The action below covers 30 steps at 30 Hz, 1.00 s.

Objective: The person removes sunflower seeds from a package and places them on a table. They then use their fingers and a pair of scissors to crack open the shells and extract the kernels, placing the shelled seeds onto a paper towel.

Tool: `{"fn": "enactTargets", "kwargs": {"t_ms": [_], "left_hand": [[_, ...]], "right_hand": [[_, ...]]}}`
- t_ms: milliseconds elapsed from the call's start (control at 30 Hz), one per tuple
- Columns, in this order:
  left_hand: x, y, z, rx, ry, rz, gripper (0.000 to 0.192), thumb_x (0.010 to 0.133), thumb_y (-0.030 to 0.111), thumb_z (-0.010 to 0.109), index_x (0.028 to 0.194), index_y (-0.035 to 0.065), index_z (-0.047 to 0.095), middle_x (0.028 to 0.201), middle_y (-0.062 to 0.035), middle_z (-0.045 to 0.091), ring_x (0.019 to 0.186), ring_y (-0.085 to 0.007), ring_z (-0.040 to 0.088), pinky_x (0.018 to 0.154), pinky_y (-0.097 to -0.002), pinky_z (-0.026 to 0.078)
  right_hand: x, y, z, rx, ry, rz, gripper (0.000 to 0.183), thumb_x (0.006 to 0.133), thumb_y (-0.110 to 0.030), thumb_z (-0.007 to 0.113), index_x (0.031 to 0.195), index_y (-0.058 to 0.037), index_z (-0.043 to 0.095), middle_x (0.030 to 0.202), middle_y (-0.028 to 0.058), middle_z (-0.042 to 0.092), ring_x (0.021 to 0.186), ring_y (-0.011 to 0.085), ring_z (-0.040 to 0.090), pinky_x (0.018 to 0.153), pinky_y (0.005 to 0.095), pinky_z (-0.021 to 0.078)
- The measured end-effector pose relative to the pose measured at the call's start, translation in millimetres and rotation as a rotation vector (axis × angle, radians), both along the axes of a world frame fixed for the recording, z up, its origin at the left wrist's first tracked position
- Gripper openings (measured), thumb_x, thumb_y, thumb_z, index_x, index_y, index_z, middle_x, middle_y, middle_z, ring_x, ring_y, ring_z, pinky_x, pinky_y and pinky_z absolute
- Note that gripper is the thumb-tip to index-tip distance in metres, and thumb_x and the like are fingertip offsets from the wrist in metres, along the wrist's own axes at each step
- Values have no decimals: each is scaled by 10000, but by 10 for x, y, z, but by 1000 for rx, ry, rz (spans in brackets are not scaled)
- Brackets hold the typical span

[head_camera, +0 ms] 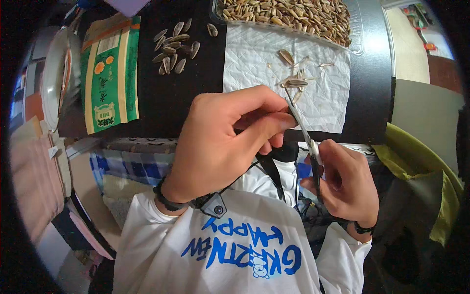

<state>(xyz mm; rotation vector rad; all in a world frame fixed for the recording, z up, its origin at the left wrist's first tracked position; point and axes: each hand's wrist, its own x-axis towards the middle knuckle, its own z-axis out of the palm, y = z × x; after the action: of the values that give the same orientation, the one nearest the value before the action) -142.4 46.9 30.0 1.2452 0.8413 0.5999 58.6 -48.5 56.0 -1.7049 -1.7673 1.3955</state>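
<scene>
My left hand [220, 136] is raised over the near edge of a white paper towel [249, 70]. Its thumb and forefinger pinch what looks like a dark sunflower seed, mostly hidden by the fingertips. Scissors [303, 130] are in my right hand [347, 180], lower right, with fingers around the handles. Their blades point up and away, right beside the left fingertips. On the towel beyond lie a striped seed [296, 83], a brown shell [286, 57] and pale shell slivers [326, 65].
A clear plastic tray [217, 14] full of sunflower seeds [293, 18] stands at the back. Several loose seeds [174, 45] lie on the dark table [165, 99]. A green and tan packet [125, 81] bearing print lies at left. Olive cloth [415, 154] hangs at right.
</scene>
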Motion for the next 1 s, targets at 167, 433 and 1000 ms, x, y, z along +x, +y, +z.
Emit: {"fn": "enactTargets", "kwargs": {"t_ms": [167,433,1000], "left_hand": [[43,-8,73,20,99,-28,64,888,-13,592,921,-41,640,754,-67,638,619,-76,581,527,-207,461],[145,-43,178,-140,118,20,69,868,-18,598,869,-40,663,683,-20,622,610,-41,559,543,-184,459],[123,-155,241,-63,184,145,91,851,-59,551,846,-71,641,672,-61,617,587,-83,575,516,-209,458]], "right_hand": [[18,-1,28,33,-42,-14,275,748,-74,670,964,18,528,714,140,550,606,290,593,552,372,465],[276,34,-6,69,45,101,296,755,-72,668,989,27,516,762,161,566,635,316,604,572,379,470],[219,88,109,54,-91,150,339,731,-76,695,1000,18,512,755,134,558,592,303,609,502,380,470]]}}
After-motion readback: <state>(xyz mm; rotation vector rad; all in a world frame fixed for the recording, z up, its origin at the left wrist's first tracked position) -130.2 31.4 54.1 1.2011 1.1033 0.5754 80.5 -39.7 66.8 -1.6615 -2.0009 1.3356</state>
